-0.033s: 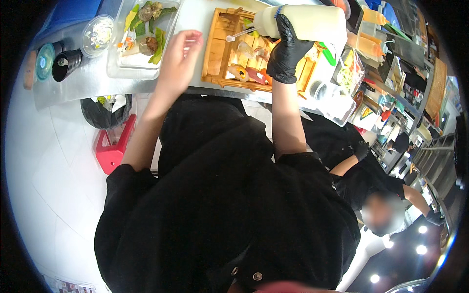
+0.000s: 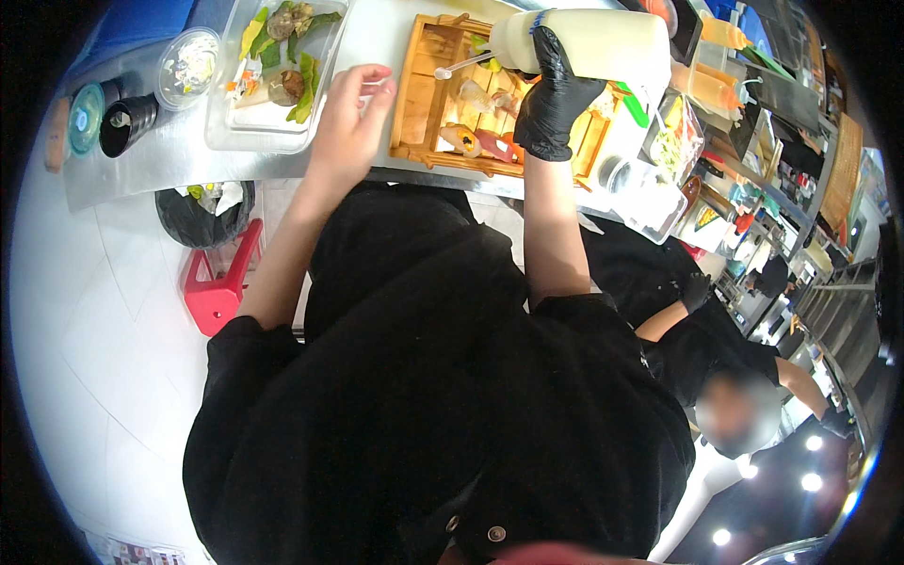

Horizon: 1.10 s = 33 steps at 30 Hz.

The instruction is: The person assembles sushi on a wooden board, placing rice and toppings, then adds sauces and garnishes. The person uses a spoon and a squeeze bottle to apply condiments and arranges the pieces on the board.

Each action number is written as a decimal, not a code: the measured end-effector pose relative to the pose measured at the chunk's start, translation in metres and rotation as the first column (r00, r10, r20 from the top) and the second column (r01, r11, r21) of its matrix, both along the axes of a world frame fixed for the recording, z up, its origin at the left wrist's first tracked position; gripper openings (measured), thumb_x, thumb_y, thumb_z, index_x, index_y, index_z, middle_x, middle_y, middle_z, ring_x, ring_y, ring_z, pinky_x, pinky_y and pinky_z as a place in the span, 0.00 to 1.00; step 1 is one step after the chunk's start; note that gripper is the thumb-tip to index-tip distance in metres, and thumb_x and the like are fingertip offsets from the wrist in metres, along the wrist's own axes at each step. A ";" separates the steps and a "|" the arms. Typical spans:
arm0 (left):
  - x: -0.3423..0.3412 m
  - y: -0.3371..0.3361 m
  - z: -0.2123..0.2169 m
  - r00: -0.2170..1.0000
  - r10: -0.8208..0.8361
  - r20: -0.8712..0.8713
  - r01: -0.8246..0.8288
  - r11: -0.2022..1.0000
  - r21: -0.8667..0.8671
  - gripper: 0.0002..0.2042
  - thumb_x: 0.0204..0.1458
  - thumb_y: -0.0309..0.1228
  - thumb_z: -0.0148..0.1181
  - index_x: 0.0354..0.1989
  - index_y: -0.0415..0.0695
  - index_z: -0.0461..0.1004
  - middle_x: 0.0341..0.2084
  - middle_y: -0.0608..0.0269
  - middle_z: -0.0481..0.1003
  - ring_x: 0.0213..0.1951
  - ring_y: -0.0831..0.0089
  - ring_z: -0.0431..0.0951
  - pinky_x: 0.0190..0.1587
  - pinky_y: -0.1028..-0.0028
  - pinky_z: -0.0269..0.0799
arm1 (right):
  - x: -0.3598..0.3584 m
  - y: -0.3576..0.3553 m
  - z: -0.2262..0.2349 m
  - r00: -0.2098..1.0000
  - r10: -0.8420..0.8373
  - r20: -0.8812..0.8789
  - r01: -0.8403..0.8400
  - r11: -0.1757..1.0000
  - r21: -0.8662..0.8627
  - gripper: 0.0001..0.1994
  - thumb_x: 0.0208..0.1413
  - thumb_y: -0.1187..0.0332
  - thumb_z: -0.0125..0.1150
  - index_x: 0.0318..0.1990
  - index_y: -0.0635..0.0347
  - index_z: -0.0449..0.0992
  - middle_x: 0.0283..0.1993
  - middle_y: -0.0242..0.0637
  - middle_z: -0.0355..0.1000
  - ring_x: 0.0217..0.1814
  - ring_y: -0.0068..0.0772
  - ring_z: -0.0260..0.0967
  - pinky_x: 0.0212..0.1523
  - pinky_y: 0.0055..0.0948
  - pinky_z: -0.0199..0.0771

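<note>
My right hand [image 2: 546, 108], in a black glove, is closed around a large squeeze bottle [image 2: 603, 42] of pale cream sauce. The bottle lies tilted on its side above a wooden sushi boat [image 2: 400, 113], its thin clear nozzle pointing left with a whitish drop at the tip. Several pieces of sushi [image 2: 494, 144] rest on the boat's slats; the glove and bottle hide part of them. Bare and empty, my left hand [image 2: 348, 122] hovers between the boat and a clear plastic tub [image 2: 221, 127], fingers loosely curved and thumb apart.
Leaves and shells fill part of the tub. Left of it are a round lidded cup [image 2: 188, 71] and a black cup [image 2: 130, 127]. A bin [image 2: 202, 221] and red stool [image 2: 221, 292] stand below. Orange sauce bottles [image 2: 711, 89] line the right; a co-worker [image 2: 716, 348] is close by.
My left hand has dropped slightly toward me, its fingers a little more bent. The right hand and bottle look the same.
</note>
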State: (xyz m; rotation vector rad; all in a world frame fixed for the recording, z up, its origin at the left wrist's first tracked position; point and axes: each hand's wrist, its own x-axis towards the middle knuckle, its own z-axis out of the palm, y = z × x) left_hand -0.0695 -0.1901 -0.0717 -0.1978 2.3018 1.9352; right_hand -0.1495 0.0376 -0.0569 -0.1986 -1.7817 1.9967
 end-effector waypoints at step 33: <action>0.010 0.002 -0.057 0.952 -0.050 -0.302 -0.102 0.878 -0.467 0.14 0.57 0.30 0.60 0.51 0.42 0.73 0.40 0.59 0.76 0.32 0.67 0.78 0.39 0.66 0.73 | 0.000 0.003 0.018 0.996 -0.008 0.084 -0.002 0.993 0.116 0.31 0.40 0.83 0.76 0.55 0.67 0.71 0.48 0.38 0.75 0.48 0.32 0.75 0.51 0.31 0.78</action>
